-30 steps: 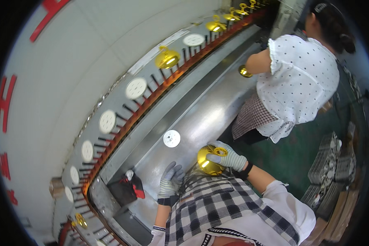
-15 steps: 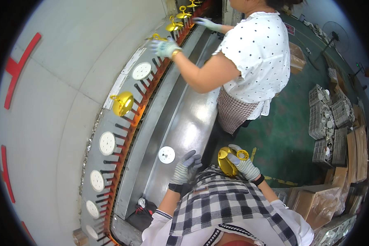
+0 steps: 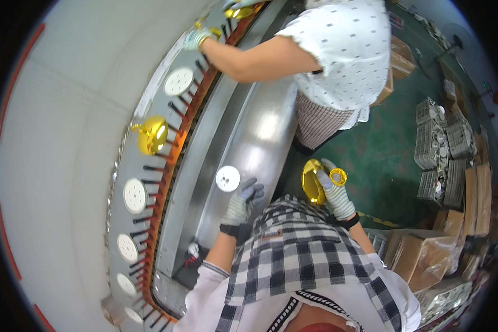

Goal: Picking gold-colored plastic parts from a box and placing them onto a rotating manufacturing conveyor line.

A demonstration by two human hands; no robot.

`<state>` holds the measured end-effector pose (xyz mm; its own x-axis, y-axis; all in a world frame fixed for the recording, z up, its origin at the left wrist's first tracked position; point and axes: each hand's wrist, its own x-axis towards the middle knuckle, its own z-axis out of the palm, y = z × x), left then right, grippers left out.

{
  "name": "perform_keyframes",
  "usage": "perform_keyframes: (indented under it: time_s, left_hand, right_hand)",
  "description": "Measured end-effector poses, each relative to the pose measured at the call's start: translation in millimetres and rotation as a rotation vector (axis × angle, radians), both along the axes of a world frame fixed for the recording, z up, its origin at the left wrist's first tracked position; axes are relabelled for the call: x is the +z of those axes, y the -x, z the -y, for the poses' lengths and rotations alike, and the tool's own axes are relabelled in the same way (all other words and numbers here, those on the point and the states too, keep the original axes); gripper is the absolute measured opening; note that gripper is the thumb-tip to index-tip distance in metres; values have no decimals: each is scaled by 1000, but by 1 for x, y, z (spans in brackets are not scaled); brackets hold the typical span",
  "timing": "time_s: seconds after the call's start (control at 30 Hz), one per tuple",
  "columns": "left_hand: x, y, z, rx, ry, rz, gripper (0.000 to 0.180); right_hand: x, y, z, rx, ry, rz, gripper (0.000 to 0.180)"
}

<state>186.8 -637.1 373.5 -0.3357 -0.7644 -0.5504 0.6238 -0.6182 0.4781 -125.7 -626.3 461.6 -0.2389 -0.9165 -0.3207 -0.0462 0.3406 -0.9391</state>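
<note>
My right hand (image 3: 336,195), in a striped glove with grey fingertips, is closed on a shiny gold dome-shaped part (image 3: 312,183) with a gold ring (image 3: 338,177) beside the fingers. It is held off to the right, in front of my checked apron. My left hand (image 3: 242,202), gloved alike, is over the steel ledge with its fingers apart and nothing in them. Just beyond its fingertips a white disc (image 3: 227,179) with small holes lies on the steel.
Left of the ledge runs a curved line of upright dark pegs (image 3: 154,182) carrying white discs (image 3: 135,195) and a gold dome (image 3: 152,135). A co-worker (image 3: 340,66) in a dotted top reaches over the line. Grey crates (image 3: 426,152) and cardboard boxes (image 3: 426,254) stand at right.
My view has shifted. My right hand still holds the gold part, now turned more edge-on. The co-worker's hands have moved farther along the line, one now at a gold piece.
</note>
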Motion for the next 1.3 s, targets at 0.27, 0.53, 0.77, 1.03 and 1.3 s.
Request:
perform_keyframes:
  time_s: [0.27, 0.53, 0.77, 1.03, 1.3]
  left_hand:
    - [-68, 13, -42, 69, -132, 91, 58]
    - [-156, 5, -15, 250, -256, 326, 68]
    - [-202, -12, 91, 19, 151, 1247, 87]
    - [-217, -8, 104, -57, -49, 833, 27]
    - [-148, -49, 23, -138, -17, 1351, 59]
  right_hand:
    - [46, 11, 5, 109, -34, 5, 70]
    - [46, 28, 33, 94, -58, 48, 69]
    - [62, 23, 36, 76, -70, 31, 71]
    - [59, 43, 30, 41, -46, -56, 70]
    - [49, 46, 36, 83, -42, -4, 70]
